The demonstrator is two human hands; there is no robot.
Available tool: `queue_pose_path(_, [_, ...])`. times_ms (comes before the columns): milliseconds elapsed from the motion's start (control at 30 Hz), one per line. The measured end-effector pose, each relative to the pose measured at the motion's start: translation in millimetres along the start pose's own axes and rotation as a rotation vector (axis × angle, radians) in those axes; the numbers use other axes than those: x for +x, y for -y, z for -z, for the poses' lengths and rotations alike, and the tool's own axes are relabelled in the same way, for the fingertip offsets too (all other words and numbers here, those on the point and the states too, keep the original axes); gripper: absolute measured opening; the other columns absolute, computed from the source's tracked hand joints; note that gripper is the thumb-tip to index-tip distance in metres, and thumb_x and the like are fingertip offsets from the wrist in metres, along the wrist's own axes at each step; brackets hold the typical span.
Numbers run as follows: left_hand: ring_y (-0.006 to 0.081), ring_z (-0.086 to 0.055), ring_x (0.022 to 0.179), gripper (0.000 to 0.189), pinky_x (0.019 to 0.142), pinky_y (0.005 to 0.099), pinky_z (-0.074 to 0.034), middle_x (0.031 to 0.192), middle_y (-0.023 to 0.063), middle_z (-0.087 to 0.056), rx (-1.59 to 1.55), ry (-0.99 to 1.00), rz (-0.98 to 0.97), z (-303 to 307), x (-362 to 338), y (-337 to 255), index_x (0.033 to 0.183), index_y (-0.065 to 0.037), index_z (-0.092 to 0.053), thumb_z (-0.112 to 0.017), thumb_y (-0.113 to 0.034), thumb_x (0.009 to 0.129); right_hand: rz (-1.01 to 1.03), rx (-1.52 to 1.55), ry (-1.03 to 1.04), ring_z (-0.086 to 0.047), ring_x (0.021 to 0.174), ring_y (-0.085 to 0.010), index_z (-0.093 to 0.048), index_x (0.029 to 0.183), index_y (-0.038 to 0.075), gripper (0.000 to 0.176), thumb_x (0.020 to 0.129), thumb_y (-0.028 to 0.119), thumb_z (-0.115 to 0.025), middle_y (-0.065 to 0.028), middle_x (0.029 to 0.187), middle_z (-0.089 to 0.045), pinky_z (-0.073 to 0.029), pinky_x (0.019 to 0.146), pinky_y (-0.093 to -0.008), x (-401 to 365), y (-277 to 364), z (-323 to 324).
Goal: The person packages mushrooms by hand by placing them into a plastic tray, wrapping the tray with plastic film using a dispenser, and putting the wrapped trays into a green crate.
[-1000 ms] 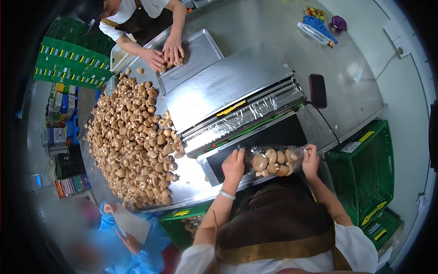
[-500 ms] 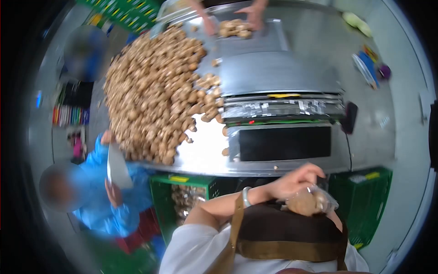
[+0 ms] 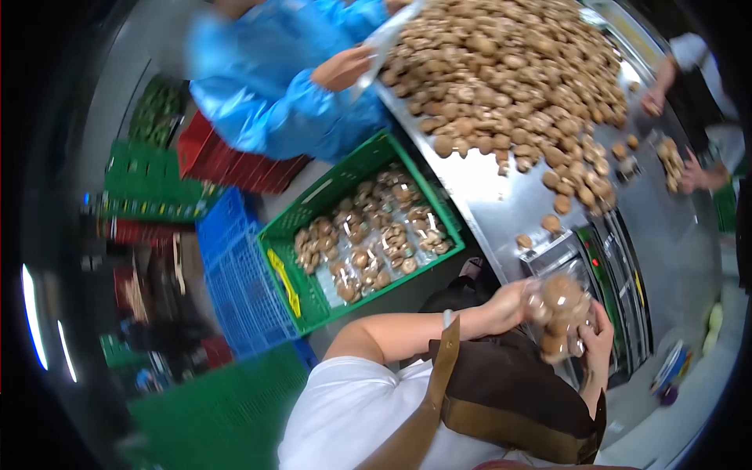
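Note:
A clear plastic-wrapped pack of mushrooms is held in front of my apron, over the table's near edge. My left hand, with a pale bracelet at the wrist, grips its left side. On the other side, my right hand has its fingers closed around the pack's edge. The brown caps show through the film. To the left, a green crate holds several similar wrapped packs of mushrooms.
A large heap of loose mushrooms covers the far part of the metal table. The wrapping machine stands right of my hands. A co-worker in blue sleeves holds a white sheet-like thing. Another person's hand touches mushrooms.
My view has turned left, bringing the green crate into full view. My left hand, raised above the pack before, now grips it, and the pack is held more upright.

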State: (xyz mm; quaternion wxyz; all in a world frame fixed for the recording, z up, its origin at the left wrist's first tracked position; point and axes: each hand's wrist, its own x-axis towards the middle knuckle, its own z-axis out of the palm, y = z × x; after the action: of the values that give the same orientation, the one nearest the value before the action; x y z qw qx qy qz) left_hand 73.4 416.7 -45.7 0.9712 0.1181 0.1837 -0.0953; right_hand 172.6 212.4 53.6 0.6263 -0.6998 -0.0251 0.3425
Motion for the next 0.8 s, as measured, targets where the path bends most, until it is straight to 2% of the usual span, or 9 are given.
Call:
queue_pose_path(67, [0.0228, -0.057, 0.119, 0.041, 0.097, 0.0360, -0.049, 0.136, 0.0114, -0.053, -0.041, -0.146, -0.241, -8, -21, -47, 0.139, -0.004, -0.043, -0.046, -0.027, 0.105, 0.073, -0.133, -0.103, -0.060, 0.115, -0.0234, -0.048, 0.137, -0.006, 0.060, 0.082, 0.003, -0.069, -0.0165, 0.131, -0.058, -0.049, 0.096, -0.0338, 33, 5, -44])
queue_pose_path(100, [0.0232, -0.052, 0.123, 0.059, 0.101, 0.0357, -0.046, 0.142, 0.0110, -0.045, -0.013, -0.095, -0.326, -12, -36, -71, 0.150, -0.011, -0.029, -0.053, -0.034, 0.102, 0.328, -0.288, -0.118, -0.060, 0.117, -0.0243, -0.048, 0.138, -0.004, 0.062, 0.081, 0.000, -0.071, -0.0166, 0.133, -0.057, -0.049, 0.097, -0.0356, 46, 3, -81])
queue_pose_path(167, [0.0234, -0.050, 0.124, 0.080, 0.102, 0.0382, -0.046, 0.143, 0.0106, -0.042, 0.385, -0.203, -0.578, 11, -55, -86, 0.156, -0.020, -0.014, -0.065, -0.028, 0.095, 0.421, -0.575, 0.107, -0.063, 0.115, -0.0233, -0.050, 0.139, -0.001, 0.068, 0.078, 0.006, -0.079, -0.0200, 0.131, -0.059, -0.050, 0.096, -0.0351, 62, 3, -143])
queue_pose_path(233, [0.0226, -0.049, 0.124, 0.102, 0.104, 0.0348, -0.044, 0.150, 0.0119, -0.033, 0.292, -0.402, -0.634, 40, -73, -111, 0.158, -0.022, -0.008, -0.076, -0.020, 0.083, 0.884, -0.870, 0.354, -0.059, 0.117, -0.0373, -0.048, 0.140, 0.001, 0.077, 0.076, 0.024, -0.083, -0.0229, 0.132, -0.057, -0.049, 0.098, -0.0408, 71, 4, -202])
queue_pose_path(333, [0.0251, -0.054, 0.119, 0.100, 0.100, 0.0380, -0.050, 0.146, 0.0127, -0.039, 0.185, -0.471, -0.793, 89, -141, -155, 0.157, -0.026, -0.020, -0.072, -0.003, 0.075, 0.798, -0.855, 0.856, -0.045, 0.132, -0.0362, -0.039, 0.146, 0.003, 0.081, 0.081, 0.035, -0.077, -0.0196, 0.144, -0.045, -0.040, 0.109, -0.0437, 79, 22, -261])
queue_pose_path(400, [0.0251, -0.062, 0.106, 0.080, 0.088, 0.0407, -0.057, 0.126, 0.0097, -0.054, 0.096, -0.584, -0.868, 131, -202, -171, 0.145, -0.015, -0.034, -0.076, -0.012, 0.077, 0.847, -0.824, 1.106, -0.047, 0.130, -0.0350, -0.042, 0.143, 0.004, 0.074, 0.084, 0.036, -0.073, -0.0172, 0.143, -0.046, -0.040, 0.108, -0.0424, 82, 27, -284])
queue_pose_path(467, [0.0245, -0.066, 0.097, 0.074, 0.076, 0.0409, -0.062, 0.116, 0.0088, -0.061, 0.087, -0.721, -0.953, 175, -265, -192, 0.141, -0.011, -0.038, -0.078, -0.020, 0.079, 0.826, -0.836, 1.139, -0.053, 0.120, -0.0331, -0.048, 0.137, 0.004, 0.062, 0.086, 0.031, -0.072, -0.0155, 0.136, -0.052, -0.046, 0.101, -0.0411, 81, 21, -294])
queue_pose_path(600, [0.0221, -0.063, 0.108, 0.092, 0.086, 0.0324, -0.058, 0.131, 0.0127, -0.054, 0.415, -1.159, -0.882, 246, -363, -219, 0.152, -0.011, -0.026, -0.081, -0.017, 0.079, 0.778, -0.970, 1.148, -0.062, 0.102, -0.0300, -0.059, 0.122, 0.003, 0.045, 0.085, 0.024, -0.071, -0.0132, 0.119, -0.063, -0.051, 0.090, -0.0392, 91, -15, -278])
queue_pose_path(800, [0.0233, -0.060, 0.115, 0.102, 0.093, 0.0336, -0.052, 0.135, 0.0150, -0.055, 0.765, -1.630, -0.550, 333, -385, -201, 0.153, -0.010, -0.026, -0.086, -0.027, 0.072, 0.762, -1.212, 1.257, -0.064, 0.091, -0.0278, -0.065, 0.111, 0.004, 0.032, 0.082, 0.018, -0.071, -0.0088, 0.099, -0.067, -0.051, 0.081, -0.0378, 107, -32, -246])
